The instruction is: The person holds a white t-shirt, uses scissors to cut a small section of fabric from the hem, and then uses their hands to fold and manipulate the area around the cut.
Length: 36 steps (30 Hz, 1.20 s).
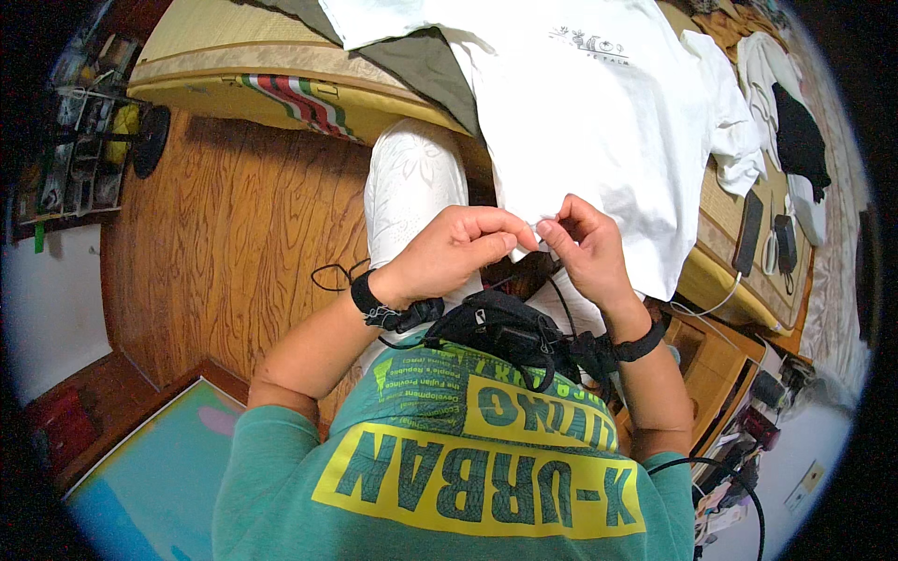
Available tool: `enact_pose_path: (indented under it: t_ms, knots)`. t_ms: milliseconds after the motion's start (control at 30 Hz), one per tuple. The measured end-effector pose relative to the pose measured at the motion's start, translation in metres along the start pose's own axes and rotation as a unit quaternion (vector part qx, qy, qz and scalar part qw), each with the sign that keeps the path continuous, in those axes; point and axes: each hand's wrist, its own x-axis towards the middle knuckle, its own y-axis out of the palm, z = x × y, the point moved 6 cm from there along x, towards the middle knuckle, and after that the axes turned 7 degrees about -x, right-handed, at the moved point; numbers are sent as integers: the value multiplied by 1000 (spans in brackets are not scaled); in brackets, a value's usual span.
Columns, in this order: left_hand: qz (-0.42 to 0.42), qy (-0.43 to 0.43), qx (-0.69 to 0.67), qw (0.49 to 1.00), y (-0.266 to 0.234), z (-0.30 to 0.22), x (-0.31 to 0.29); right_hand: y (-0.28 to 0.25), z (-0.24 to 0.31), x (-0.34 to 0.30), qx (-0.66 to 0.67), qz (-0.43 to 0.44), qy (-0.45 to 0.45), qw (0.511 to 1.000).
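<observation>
2-hand work on white shirt [599, 131]
Right hand [597, 254] pinches its lower edge; left hand [451, 248] narrow, hold unclear; best keep cloth taut.

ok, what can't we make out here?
All head view:
What, if anything, the left hand and right hand pinch: too small, fingers cover it.
White shirt collar: cut off by top edge.
Part of olive cloth: under the shirt.
Black pouch contents: hidden by its fabric.
</observation>
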Motion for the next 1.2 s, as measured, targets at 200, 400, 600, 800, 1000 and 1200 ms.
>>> enact_pose_path:
  t_ms: [200,400,600,800,1000,1200]
  knots:
    - [-5,116,44,992,-5,-8,-10,-7,-8,2,-124,-96,-42,987]
    - [-84,169,-100,977,-27,-19,-12,-9,-33,5,155,-7,112,981]
    - [-114,155,-125,973,-49,-22,-43,-29,-32,8,396,-58,102,911]
    - [-200,214,-197,936,-84,-40,-73,-54,-48,3,439,-138,93,883]
    - [-218,254,-255,907,-115,-42,-94,-67,-54,-3,443,-198,112,867]
    - [-350,250,-262,864,-164,-24,-132,-122,-88,-4,532,-223,80,813]
